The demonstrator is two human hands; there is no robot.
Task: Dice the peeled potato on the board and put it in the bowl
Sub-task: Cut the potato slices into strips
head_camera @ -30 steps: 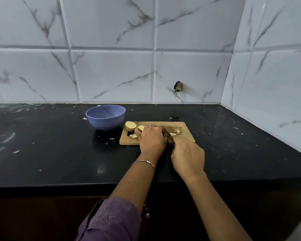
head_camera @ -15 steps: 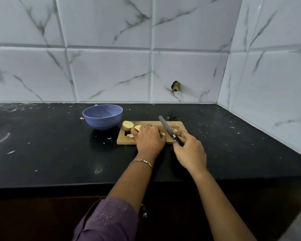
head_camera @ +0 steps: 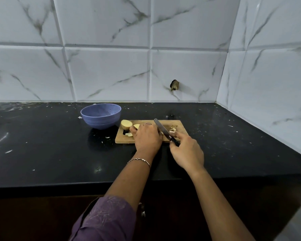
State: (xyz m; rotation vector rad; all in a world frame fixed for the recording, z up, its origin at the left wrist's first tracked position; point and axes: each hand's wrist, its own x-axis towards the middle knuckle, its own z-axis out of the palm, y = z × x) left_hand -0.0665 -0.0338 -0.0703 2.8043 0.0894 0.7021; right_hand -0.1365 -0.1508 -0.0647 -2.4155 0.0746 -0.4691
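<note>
Round blue-violet bowl [head_camera: 101,121] upright on the black speckled stone table [head_camera: 42,145], just beside the far left corner of the rectangular pale wooden cutting board [head_camera: 180,135]. Inside the bowl, only a speckled blue inner wall in view, lower part hidden by the near rim.

On the board's left end: pale yellow peeled potato [head_camera: 126,124], in pieces. Largest chunk rounded, near the far left corner, closest to the bowl, long axis roughly along the board's length. Cannot tell which way its cut face points. Second chunk just right of it, half hidden under the left hand [head_camera: 147,136]. A few thin pale slices beside the dark handle slot.

Left hand palm down, fingers [head_camera: 149,129] curled over the hidden chunk, thumb against its left side. Thin silver bracelet [head_camera: 138,160] at the wrist, purple patterned sleeve [head_camera: 108,218] up the forearm.

Right hand [head_camera: 187,152] wrapped round the dark handle of a narrow grey-bladed knife [head_camera: 162,128]. Long axis slanting from near right to far left, tip over the board's far edge, blade just beside the left knuckles. Cannot tell whether the edge touches the wood.

Brownish peel scraps [head_camera: 173,128] on the board's right part, beyond the blade. White flecks scattered over the table. Behind, white grey-veined wall tiles [head_camera: 102,72], one with a small dark ragged hole [head_camera: 174,85].
</note>
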